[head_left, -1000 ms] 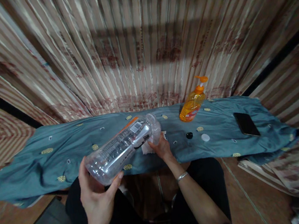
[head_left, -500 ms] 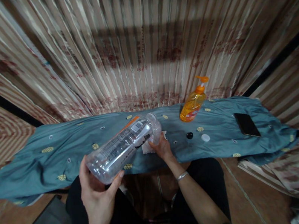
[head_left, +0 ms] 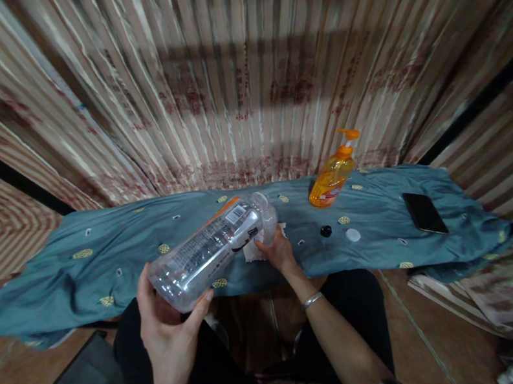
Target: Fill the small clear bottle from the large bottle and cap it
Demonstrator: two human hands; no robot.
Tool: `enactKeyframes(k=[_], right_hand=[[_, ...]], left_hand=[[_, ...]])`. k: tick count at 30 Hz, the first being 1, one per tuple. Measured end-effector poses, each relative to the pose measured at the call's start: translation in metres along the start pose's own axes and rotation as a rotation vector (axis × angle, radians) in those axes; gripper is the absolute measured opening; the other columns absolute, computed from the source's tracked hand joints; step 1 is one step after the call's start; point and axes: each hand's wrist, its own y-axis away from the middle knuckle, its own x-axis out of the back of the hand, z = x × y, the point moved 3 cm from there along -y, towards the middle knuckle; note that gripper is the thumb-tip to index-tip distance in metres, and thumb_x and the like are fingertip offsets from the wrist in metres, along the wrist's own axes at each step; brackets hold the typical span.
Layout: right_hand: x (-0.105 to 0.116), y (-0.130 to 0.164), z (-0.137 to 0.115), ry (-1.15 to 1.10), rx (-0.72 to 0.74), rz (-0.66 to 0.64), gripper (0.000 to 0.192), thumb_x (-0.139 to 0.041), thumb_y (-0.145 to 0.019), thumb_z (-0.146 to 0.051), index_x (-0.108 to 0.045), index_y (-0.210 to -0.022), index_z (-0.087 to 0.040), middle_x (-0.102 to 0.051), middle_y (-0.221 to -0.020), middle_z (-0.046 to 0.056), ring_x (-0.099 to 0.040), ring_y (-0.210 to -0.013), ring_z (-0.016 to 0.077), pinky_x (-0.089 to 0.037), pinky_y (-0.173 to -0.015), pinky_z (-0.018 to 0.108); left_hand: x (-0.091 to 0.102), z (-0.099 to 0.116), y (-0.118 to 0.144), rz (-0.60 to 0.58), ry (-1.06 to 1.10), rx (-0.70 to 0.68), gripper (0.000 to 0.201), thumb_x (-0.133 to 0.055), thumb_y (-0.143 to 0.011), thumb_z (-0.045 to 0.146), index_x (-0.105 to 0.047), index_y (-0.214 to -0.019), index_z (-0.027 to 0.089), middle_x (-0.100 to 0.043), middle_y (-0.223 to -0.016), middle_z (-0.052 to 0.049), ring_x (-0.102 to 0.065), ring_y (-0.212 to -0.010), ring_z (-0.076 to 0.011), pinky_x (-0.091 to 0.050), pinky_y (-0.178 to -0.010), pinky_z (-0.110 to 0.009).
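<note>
A large clear plastic bottle (head_left: 212, 252) with a silver printed label and an orange stripe is held tilted above the cloth. Its base rests in my left hand (head_left: 168, 325), with fingers and thumb curled around either side. At the bottle's narrower upper end, my right hand (head_left: 279, 253) is closed against the lower side, its fingertips partly hidden. A piece of white tissue (head_left: 254, 251) shows beneath the bottle beside my right fingers; whether that hand also holds it I cannot tell.
An orange pump bottle (head_left: 331, 183) stands on the blue-green cloth (head_left: 122, 241). Nearer me lie a small black cap (head_left: 325, 231) and a white disc (head_left: 353, 235). A dark phone (head_left: 425, 213) lies farther right. A striped curtain (head_left: 220, 93) hangs behind.
Both hands keep their hold on the clear bottle, which has barely moved. The whole view has shifted very slightly.
</note>
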Motion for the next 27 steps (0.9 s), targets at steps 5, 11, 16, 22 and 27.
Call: enactKeyframes(k=[5,11,16,22,27], right_hand=[[0.0005,0.0017,-0.0032,0.031,-0.035,-0.002,0.066,-0.08,-0.091,-0.037,-0.067,-0.148,-0.007,-0.087,-0.131,0.026,-0.086,-0.128,0.0479,-0.07,-0.113,0.061],[-0.003,0.0,0.0038,0.011,-0.007,0.036,0.06,-0.082,-0.09,-0.037,-0.068,-0.143,-0.014,-0.089,-0.125,0.022,-0.088,-0.124,0.046,-0.072,-0.11,0.058],[-0.0038,-0.0009,0.0054,-0.007,0.009,0.042,0.06,-0.082,-0.089,-0.035,-0.068,-0.143,-0.013,-0.088,-0.126,0.023,-0.087,-0.125,0.0485,-0.071,-0.111,0.062],[-0.0025,0.0,0.0022,0.032,-0.022,0.01,0.061,-0.081,-0.091,-0.034,-0.067,-0.146,-0.012,-0.087,-0.129,0.024,-0.087,-0.126,0.0476,-0.07,-0.112,0.062],[-0.0035,0.0002,0.003,0.035,-0.014,0.023,0.06,-0.081,-0.092,-0.034,-0.067,-0.145,-0.011,-0.087,-0.129,0.025,-0.087,-0.125,0.0485,-0.07,-0.112,0.064]], left_hand=[[-0.0008,0.0003,0.0001,-0.008,0.012,-0.005,0.11,-0.114,-0.051,0.038,-0.07,-0.151,0.026,-0.079,-0.146,-0.013,-0.08,-0.123,-0.0306,-0.065,-0.118,-0.048],[-0.0007,0.0031,0.0001,-0.006,0.017,-0.039,0.107,-0.113,-0.053,0.035,-0.071,-0.151,0.024,-0.08,-0.143,-0.013,-0.08,-0.121,-0.0299,-0.067,-0.112,-0.044],[-0.0014,0.0036,-0.0014,-0.014,0.022,-0.046,0.108,-0.112,-0.053,0.033,-0.07,-0.151,0.024,-0.08,-0.143,-0.013,-0.08,-0.12,-0.0277,-0.069,-0.104,-0.038],[-0.0012,0.0034,-0.0017,-0.017,0.032,-0.052,0.109,-0.112,-0.053,0.03,-0.07,-0.153,0.024,-0.079,-0.145,-0.013,-0.079,-0.122,-0.0272,-0.07,-0.102,-0.036],[-0.0012,0.0016,-0.001,-0.013,0.022,-0.05,0.109,-0.112,-0.054,0.033,-0.07,-0.154,0.025,-0.078,-0.147,-0.013,-0.079,-0.124,-0.0289,-0.069,-0.106,-0.04]])
